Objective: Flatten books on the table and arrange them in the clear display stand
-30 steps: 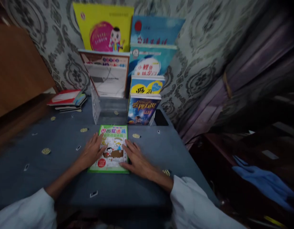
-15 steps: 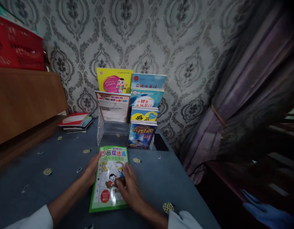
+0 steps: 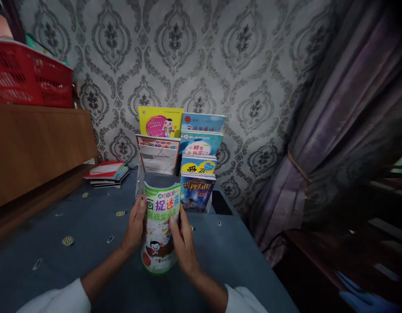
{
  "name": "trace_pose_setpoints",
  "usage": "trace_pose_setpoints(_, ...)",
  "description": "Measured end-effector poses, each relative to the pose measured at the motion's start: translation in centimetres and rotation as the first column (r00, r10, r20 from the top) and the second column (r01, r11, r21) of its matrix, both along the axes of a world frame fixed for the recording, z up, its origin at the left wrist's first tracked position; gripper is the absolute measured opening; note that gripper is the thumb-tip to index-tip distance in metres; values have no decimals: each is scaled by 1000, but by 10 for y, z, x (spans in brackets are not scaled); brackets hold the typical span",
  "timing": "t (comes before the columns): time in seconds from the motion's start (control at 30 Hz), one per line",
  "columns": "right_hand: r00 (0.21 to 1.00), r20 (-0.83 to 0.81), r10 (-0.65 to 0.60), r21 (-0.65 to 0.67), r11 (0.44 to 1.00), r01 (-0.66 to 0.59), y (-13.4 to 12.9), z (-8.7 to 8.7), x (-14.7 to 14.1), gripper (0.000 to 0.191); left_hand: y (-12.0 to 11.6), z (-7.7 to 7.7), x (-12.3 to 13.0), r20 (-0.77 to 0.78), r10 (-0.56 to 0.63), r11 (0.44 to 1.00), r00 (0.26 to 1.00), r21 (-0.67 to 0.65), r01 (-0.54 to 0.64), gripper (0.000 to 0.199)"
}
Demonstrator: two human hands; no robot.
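A green-edged picture book (image 3: 160,237) is held upright, its sides bent back into a curve, between my two hands. My left hand (image 3: 135,226) grips its left edge, and my right hand (image 3: 184,239) grips the right edge with the thumb on the cover. Just behind it stands a clear book rack (image 3: 140,178) on the table. Its left column holds a yellow book (image 3: 160,121) above a brown-edged book (image 3: 158,160). In the right column are several blue-toned books, with a dark blue one (image 3: 197,191) lowest.
A small pile of books (image 3: 107,172) lies at the table's back left. Beside it is a wooden cabinet (image 3: 41,148) bearing a red basket (image 3: 31,78). A dark flat object (image 3: 222,203) sits right of the rack. A curtain (image 3: 305,130) hangs at the right.
The book has risen from lying on the table to upright and is now bent. Both hands have closed on its sides. The camera view has shifted slightly.
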State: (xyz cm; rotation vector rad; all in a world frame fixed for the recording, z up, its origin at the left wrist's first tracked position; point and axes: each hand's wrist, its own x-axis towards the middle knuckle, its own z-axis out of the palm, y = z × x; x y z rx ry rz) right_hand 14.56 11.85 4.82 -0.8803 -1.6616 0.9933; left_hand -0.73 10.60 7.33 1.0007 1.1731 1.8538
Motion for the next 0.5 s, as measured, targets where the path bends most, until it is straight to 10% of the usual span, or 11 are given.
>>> trace_pose_setpoints(0.27,965,256,-55,253,967,-12,-3,-41,21,76,-18,-29,-31,-251,-170,985,953,-66,158,71)
trace_pose_setpoints(0.5,947,315,-66,446,891,-86,-4,-31,22,79,-29,11,-40,-312,-587,808,747,-282,517,100)
